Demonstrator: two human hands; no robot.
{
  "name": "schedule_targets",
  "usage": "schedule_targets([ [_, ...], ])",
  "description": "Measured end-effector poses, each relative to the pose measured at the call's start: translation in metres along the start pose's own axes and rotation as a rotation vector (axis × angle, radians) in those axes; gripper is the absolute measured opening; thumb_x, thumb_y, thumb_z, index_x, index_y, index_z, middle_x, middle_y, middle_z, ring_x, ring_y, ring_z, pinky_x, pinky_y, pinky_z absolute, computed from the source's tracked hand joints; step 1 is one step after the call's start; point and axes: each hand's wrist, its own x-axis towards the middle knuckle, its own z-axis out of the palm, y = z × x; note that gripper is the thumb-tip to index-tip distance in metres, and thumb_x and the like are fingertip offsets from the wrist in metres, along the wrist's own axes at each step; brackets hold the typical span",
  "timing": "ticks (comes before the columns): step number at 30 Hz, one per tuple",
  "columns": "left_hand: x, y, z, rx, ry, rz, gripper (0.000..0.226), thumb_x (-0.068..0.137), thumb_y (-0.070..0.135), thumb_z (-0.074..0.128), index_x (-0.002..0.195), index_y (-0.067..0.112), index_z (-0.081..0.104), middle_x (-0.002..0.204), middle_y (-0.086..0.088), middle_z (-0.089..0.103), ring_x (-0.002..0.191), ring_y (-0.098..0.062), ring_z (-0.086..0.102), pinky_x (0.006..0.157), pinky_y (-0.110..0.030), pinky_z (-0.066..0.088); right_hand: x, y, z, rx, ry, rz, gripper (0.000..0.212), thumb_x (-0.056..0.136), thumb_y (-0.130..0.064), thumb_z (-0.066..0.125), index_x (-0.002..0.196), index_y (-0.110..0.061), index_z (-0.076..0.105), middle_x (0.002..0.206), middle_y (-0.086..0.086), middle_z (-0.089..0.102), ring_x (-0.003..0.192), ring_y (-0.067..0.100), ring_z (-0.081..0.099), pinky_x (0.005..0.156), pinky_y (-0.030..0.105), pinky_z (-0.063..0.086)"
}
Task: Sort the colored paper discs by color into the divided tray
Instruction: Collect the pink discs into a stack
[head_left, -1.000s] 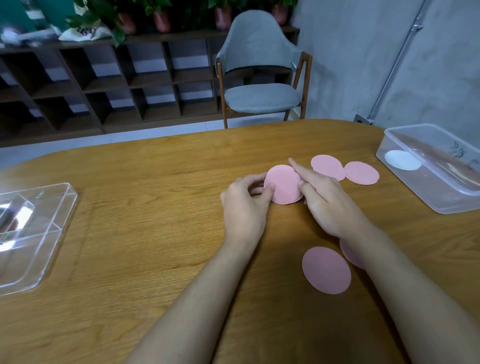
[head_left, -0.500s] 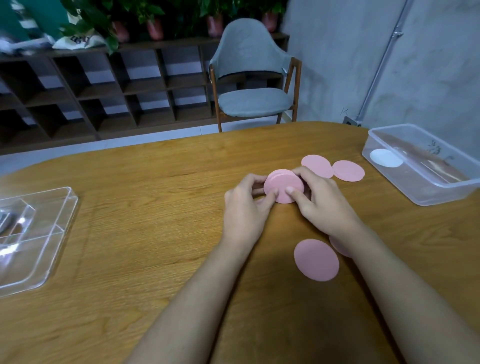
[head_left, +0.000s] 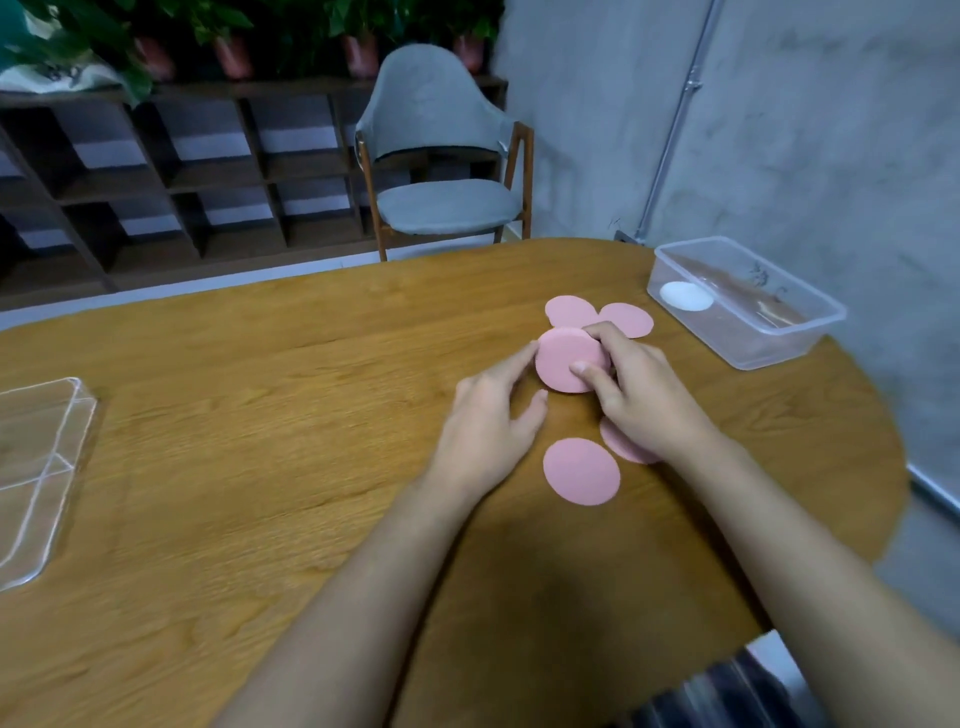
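On the wooden oval worktop (head_left: 260, 441), both hands meet toward the far right part. The right hand (head_left: 639, 400) pinches a small stack of pink round paper discs (head_left: 563, 358), thumb on the top face and fingers curled round the far edge, lifting it tilted. The left hand (head_left: 488, 415) is loosely spread, its forefinger touching the stack's left edge, holding nothing itself. Two flat pink discs (head_left: 626, 318) lie just beyond the stack, toward the far edge. Another pink disc (head_left: 582, 470) lies nearer the person, and one more (head_left: 621, 447) shows partly under the right wrist. The clear divided plastic tray (head_left: 36, 467) sits at the left edge, well apart. A clear plastic box (head_left: 748, 312) holding a white disc (head_left: 685, 296) stands at the far right edge.
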Motion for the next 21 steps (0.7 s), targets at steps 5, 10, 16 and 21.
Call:
schedule_targets([
  [5,-0.007,0.009,-0.001,0.005,-0.144,0.089,0.031,0.083,0.035,0.08,0.113,0.028,0.075,0.099,0.014,0.067,0.089,-0.007,0.06,0.088,-0.027,0.05,-0.017,0.02,-0.017,-0.044,0.025,0.056,0.021,0.101,-0.022,0.06,0.122,-0.017,0.058,0.086,-0.009,0.059,0.085,0.017,0.055,0.07,0.028,0.032],
  [10,-0.007,0.01,-0.006,0.119,-0.411,0.066,0.057,0.063,0.062,0.09,0.113,0.039,0.077,0.108,0.022,0.058,0.106,-0.002,0.052,0.092,-0.011,0.038,-0.018,0.032,-0.021,-0.008,0.051,0.077,0.022,0.101,-0.023,0.061,0.123,-0.018,0.059,0.099,0.0,0.067,0.089,0.018,0.059,0.074,0.028,0.037],
  [16,0.002,0.003,-0.002,-0.066,-0.397,-0.033,0.036,0.065,0.041,0.095,0.095,0.036,0.074,0.094,0.016,0.069,0.07,-0.018,0.048,0.068,-0.031,0.039,-0.011,0.039,-0.012,0.071,0.061,0.081,0.026,0.102,-0.025,0.06,0.127,-0.02,0.06,0.104,-0.004,0.068,0.087,0.011,0.058,0.072,0.013,0.039],
  [21,0.007,-0.005,-0.001,-0.342,-0.261,-0.126,0.025,0.077,0.016,0.091,0.094,0.025,0.074,0.083,0.011,0.069,0.056,-0.011,0.044,0.057,-0.027,0.039,-0.012,0.04,-0.006,0.111,0.097,0.066,0.022,0.101,-0.025,0.06,0.123,-0.02,0.061,0.088,-0.004,0.068,0.079,0.004,0.059,0.068,0.01,0.04],
])
